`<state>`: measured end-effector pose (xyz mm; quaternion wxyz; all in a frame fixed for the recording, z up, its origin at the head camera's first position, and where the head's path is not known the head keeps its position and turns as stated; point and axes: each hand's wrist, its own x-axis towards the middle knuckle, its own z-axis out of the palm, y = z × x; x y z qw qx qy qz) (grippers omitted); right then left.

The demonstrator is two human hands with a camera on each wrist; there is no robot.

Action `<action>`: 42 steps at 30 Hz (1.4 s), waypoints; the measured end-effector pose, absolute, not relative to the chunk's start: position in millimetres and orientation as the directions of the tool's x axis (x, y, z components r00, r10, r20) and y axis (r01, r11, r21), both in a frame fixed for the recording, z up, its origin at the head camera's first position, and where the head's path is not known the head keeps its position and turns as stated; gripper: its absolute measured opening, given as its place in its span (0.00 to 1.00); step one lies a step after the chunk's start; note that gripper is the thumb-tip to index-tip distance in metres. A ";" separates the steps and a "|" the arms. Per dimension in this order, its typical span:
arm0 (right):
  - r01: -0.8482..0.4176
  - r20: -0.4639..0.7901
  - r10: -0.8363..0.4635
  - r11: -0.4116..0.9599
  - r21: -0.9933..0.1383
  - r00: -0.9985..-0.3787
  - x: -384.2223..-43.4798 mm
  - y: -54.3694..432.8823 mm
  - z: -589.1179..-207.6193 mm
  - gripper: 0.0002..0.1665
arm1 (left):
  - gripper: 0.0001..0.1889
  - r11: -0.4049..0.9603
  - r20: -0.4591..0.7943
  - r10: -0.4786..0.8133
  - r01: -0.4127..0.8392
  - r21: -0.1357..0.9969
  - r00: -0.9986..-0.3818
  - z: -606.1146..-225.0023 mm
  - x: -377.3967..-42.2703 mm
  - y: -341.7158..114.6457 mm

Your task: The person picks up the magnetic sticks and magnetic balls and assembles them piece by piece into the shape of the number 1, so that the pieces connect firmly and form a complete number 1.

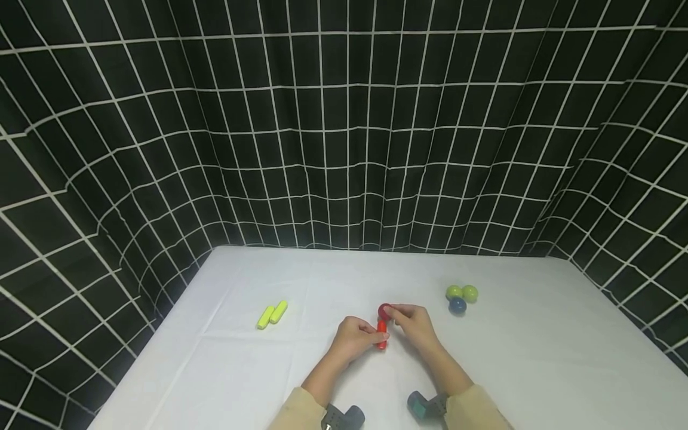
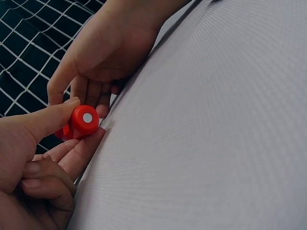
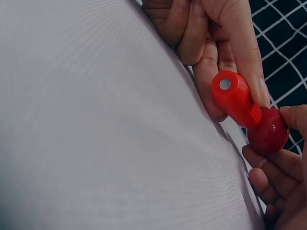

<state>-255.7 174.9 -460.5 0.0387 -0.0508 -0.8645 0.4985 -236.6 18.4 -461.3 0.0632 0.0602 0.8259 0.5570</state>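
Note:
My left hand [image 1: 355,339] pinches a red magnetic rod [image 1: 381,344] between thumb and fingers. The rod's near end carries a round silvery disc, plain in both wrist views. At its far end sits a dark red ball [image 1: 384,310], pinched by the thumb and fingers of my right hand [image 1: 415,325]. In the right wrist view the ball [image 3: 271,136] meets the end of the rod [image 3: 237,101]. The left wrist view shows the rod [image 2: 85,120] nearly end-on, with the ball mostly hidden behind it.
Two yellow rods [image 1: 272,314] lie side by side on the white-covered table [image 1: 242,370], left of the hands. To the right, two green balls [image 1: 470,293] and a blue ball [image 1: 457,306] sit clustered. A dark curtain with a white grid [image 1: 344,149] surrounds the table's back and sides.

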 end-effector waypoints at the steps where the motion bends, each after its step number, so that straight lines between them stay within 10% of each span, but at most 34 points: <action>1: 0.055 0.011 0.128 0.498 -0.866 -0.992 -256.2 174.8 -460.0 0.26 | 0.13 0.373 -0.036 0.169 0.030 0.927 -0.985 -461.1 -236.8 18.3; 42: 0.056 -0.016 0.087 0.477 -0.877 -0.996 -258.0 174.0 -458.3 0.24 | 0.13 0.348 -0.030 0.174 0.033 0.937 -0.984 -461.8 -237.0 19.2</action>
